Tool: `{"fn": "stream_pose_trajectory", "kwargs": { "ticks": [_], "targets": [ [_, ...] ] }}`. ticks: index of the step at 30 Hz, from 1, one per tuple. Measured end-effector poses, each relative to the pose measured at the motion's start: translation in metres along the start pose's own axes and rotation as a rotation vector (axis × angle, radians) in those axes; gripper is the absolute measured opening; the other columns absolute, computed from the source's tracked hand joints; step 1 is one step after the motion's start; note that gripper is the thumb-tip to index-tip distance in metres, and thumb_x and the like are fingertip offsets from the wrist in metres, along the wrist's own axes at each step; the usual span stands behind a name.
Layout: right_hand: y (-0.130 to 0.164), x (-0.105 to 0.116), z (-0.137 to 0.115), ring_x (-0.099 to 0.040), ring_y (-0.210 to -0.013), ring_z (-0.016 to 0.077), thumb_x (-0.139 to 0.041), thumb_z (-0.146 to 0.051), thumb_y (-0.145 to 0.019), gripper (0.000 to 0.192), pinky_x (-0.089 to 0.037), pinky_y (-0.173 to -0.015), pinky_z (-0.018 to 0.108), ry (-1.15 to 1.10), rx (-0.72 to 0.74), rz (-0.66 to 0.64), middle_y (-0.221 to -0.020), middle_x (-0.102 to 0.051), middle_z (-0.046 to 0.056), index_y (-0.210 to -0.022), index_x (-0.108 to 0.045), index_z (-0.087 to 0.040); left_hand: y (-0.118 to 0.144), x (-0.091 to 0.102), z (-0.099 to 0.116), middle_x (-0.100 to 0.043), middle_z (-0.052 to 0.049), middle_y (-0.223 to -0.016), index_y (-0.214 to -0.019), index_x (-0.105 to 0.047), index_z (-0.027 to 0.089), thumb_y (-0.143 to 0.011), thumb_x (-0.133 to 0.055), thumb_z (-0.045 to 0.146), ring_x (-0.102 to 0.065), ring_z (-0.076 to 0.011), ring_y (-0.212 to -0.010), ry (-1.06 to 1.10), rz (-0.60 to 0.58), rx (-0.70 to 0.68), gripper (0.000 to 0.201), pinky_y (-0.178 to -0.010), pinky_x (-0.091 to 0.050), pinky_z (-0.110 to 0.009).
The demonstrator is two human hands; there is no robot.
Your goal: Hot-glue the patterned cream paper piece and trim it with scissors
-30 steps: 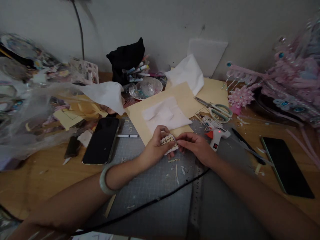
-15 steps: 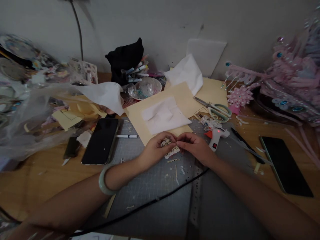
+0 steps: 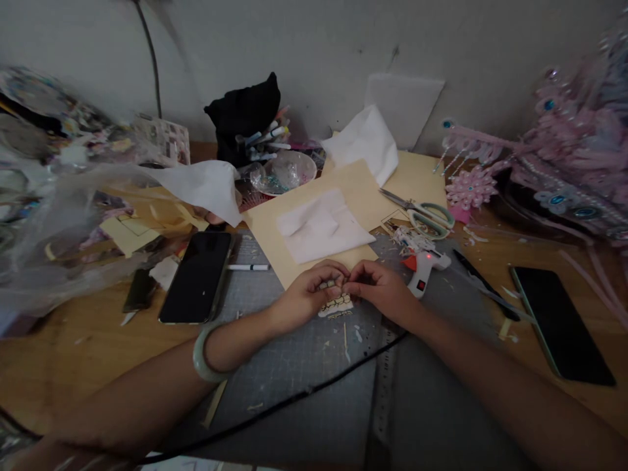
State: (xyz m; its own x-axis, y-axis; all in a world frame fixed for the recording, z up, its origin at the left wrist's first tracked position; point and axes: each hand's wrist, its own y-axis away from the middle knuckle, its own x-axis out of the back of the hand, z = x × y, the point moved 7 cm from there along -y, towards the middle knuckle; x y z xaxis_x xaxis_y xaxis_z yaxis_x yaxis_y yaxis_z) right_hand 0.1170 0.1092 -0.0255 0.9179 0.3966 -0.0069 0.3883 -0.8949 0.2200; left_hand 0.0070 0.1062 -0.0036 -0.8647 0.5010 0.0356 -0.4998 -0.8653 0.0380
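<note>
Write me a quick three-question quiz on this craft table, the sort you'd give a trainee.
1. True or false: the pale green bangle is on the left arm.
2. What colour light glows on the glue gun? A blue, B red, C green.
3. Fill in: the left hand and right hand meet at a pale piece patterned with ___ lines.

Key: 1 true; 2 B; 3 black.

Grey mat [image 3: 294,350] on wooden table [image 3: 83,347]
</note>
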Motion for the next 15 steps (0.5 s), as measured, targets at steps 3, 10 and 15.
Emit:
{"fn": "stream_pose_trajectory", "kwargs": {
  "ticks": [3,10,15],
  "targets": [
    [-0.001,0.001,0.0,-0.05,-0.052,0.0087,-0.065,-0.032,-0.068,0.02,-0.04,-0.053,0.023,-0.046,-0.02,-0.008,-0.057,-0.055,-0.005,-0.067,-0.051,-0.018,0.0,0.002,-0.01,-0.055,-0.005,-0.093,-0.077,-0.058,0.016,-0.073,-0.056,0.029,-0.053,-0.0175,-0.086,0.122,-0.001,0.052,0.014,-0.078,-0.039,-0.029],
    [0.0,0.001,-0.006,-0.053,-0.052,0.008,-0.054,-0.041,-0.076,0.025,-0.044,-0.052,0.021,-0.124,-0.033,0.001,-0.059,-0.057,-0.003,-0.07,-0.054,-0.017,0.0,-0.006,-0.018,-0.058,-0.005,-0.08,-0.091,-0.055,0.015,-0.073,-0.058,0.03,-0.056,-0.0174,-0.077,0.472,0.002,0.126,0.024,-0.075,-0.041,-0.032],
    [0.001,-0.006,0.003,-0.051,-0.044,0.0077,-0.057,-0.04,-0.074,0.024,-0.042,-0.041,0.019,-0.053,-0.141,-0.118,-0.054,-0.055,-0.004,-0.076,-0.057,-0.017,0.0,-0.001,-0.015,-0.056,-0.003,-0.087,-0.084,-0.055,0.015,-0.074,-0.057,0.029,-0.053,-0.0138,-0.078,0.387,0.092,0.127,0.017,-0.073,-0.04,-0.027]
  ]
}}
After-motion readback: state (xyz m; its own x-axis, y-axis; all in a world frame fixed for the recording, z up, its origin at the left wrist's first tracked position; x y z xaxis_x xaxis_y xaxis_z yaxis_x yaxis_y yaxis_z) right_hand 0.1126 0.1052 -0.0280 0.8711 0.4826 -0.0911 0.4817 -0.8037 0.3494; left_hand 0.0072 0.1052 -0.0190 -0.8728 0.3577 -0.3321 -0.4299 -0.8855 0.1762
